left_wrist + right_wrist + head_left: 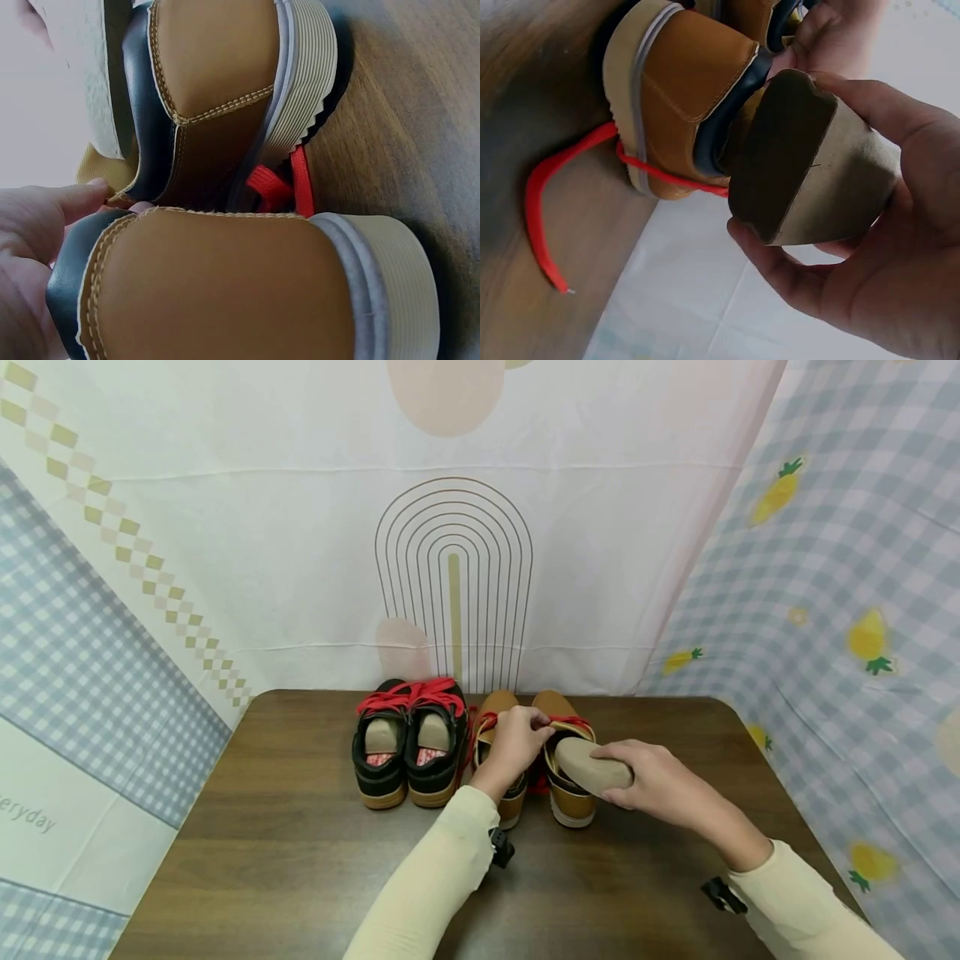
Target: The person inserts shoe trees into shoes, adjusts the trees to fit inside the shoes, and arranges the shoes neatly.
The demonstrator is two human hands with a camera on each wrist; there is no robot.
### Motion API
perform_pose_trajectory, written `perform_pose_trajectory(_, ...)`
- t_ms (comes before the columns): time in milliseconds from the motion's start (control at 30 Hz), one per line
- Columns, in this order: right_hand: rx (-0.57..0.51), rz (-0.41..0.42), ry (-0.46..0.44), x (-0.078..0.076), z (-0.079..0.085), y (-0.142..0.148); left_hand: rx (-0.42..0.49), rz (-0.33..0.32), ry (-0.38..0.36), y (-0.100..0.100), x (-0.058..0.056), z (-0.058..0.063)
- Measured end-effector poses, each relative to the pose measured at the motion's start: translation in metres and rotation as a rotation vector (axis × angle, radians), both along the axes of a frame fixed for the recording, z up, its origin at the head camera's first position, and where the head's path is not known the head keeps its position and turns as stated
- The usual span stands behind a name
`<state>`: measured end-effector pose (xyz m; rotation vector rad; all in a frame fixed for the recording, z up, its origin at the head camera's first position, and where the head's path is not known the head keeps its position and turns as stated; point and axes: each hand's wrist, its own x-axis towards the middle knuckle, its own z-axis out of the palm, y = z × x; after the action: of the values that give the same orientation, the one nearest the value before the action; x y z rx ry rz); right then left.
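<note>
My right hand [663,779] grips a beige-grey moulded shoe insert [588,768] between thumb and fingers. Its far end dips into the opening of the right tan shoe [572,807], while its flat, notched end faces back in the right wrist view. With thumb and finger, my left hand [515,742] pinches the front edge of that same shoe's opening. The left tan shoe [511,810] stands beside it, partly hidden under my left hand and wrist. Red laces [274,187] show between the two tan shoes in the left wrist view.
To the left stands a pair of black shoes [380,789] with red laces, a similar insert [433,732] inside each. All the shoes stand near the back edge of the brown wooden table [285,827]. A patterned cloth [315,527] hangs behind it.
</note>
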<state>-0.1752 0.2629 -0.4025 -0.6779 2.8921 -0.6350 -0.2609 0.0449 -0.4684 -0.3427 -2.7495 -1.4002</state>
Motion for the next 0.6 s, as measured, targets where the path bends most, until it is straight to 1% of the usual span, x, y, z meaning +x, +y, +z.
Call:
perform_pose_trajectory(167, 0.036, -0.005, 0.0, -0.002, 0.003, -0.01, -0.014, -0.001, 0.0, 0.0, -0.001, -0.001)
perform_pose_trajectory(367, 0.113, -0.013, -0.008, -0.007, 0.008, -0.026, -0.015, 0.002, 0.001, 0.0, -0.001, 0.0)
perform_pose_trajectory(600, 0.197, -0.038, 0.005, -0.013, 0.007, -0.042, -0.006, -0.007, -0.003, 0.0, -0.001, 0.0)
